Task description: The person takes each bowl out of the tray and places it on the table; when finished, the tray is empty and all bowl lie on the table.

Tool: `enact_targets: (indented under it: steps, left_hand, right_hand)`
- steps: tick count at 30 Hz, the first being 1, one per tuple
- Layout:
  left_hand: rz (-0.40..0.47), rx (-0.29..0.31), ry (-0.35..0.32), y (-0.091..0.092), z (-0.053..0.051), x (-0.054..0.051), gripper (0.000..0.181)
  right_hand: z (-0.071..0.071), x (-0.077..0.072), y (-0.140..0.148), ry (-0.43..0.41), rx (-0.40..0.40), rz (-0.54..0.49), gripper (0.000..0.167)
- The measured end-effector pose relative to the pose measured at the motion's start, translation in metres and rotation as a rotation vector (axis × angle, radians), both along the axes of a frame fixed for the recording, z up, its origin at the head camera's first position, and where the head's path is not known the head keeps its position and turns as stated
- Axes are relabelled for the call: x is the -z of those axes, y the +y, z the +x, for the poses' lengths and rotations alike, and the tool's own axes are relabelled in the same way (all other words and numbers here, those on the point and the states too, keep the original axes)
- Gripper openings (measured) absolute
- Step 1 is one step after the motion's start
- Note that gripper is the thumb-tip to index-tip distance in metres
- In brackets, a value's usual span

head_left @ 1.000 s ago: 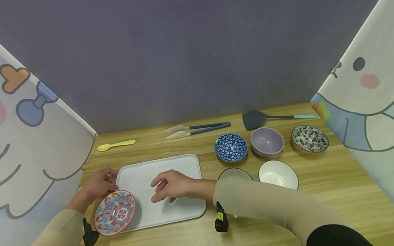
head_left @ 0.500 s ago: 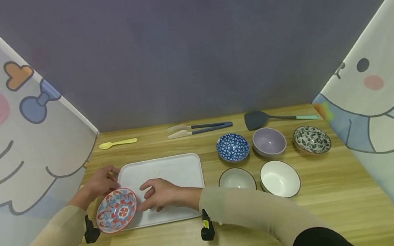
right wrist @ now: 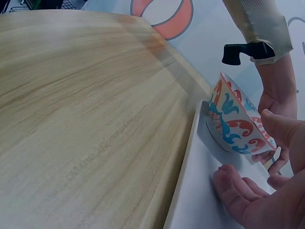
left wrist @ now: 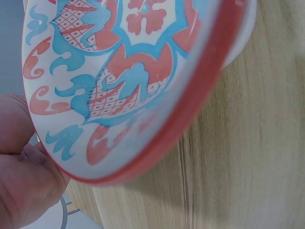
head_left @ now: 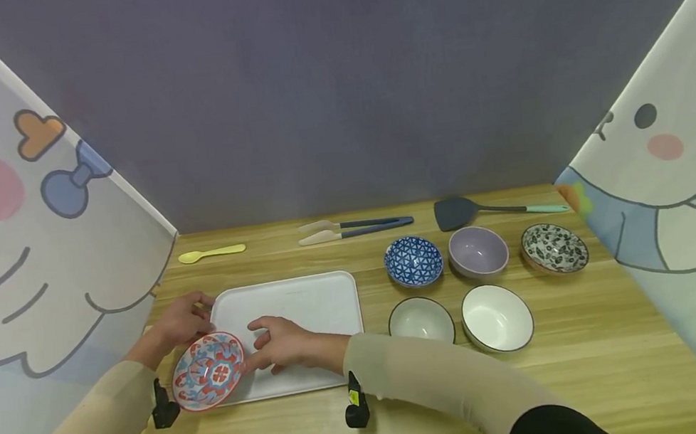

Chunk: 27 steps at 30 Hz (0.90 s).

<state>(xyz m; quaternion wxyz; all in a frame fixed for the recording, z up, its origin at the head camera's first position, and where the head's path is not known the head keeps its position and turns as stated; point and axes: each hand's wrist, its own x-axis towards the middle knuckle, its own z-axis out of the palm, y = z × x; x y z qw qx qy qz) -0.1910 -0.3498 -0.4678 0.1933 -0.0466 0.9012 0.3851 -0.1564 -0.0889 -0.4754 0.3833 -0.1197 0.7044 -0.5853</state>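
Observation:
A red, blue and white patterned bowl (head_left: 208,372) is tilted over the left end of a white tray (head_left: 325,295). My left hand (head_left: 186,320) holds it by its far left edge; in the left wrist view the fingers (left wrist: 24,176) are partly hidden behind the bowl's rim. The right hand (head_left: 286,343) is over the tray, its thumb at the bowl's right rim. In the right wrist view, the right hand's fingers (right wrist: 238,191) are spread apart from the thumb, below the bowl (right wrist: 238,119), with nothing gripped between them.
On the right stand a blue bowl (head_left: 414,262), a purple bowl (head_left: 478,252), a black-and-white floral bowl (head_left: 554,248), a grey bowl (head_left: 421,320) and a white bowl (head_left: 497,318). Along the back lie a yellow spoon (head_left: 212,253), tongs (head_left: 356,228) and a spatula (head_left: 460,212).
My right hand has moved left across the tray to the bowl's right rim. The left hand keeps its hold, with the bowl tilted much as before.

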Motion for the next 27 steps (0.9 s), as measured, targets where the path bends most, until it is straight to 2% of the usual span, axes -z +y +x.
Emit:
enact_targets:
  steps: [15, 27]
  left_hand:
    - [0.003, 0.005, 0.002, 0.0015, -0.0002, -0.0008, 0.048]
    - [-0.012, 0.007, -0.001, 0.0010, 0.0006, -0.0021, 0.047]
  right_hand:
    - [-0.0034, 0.0032, -0.0059, -0.011, 0.019, 0.008, 0.069]
    - [-0.0022, -0.0013, -0.0091, 0.018, 0.002, 0.036, 0.045]
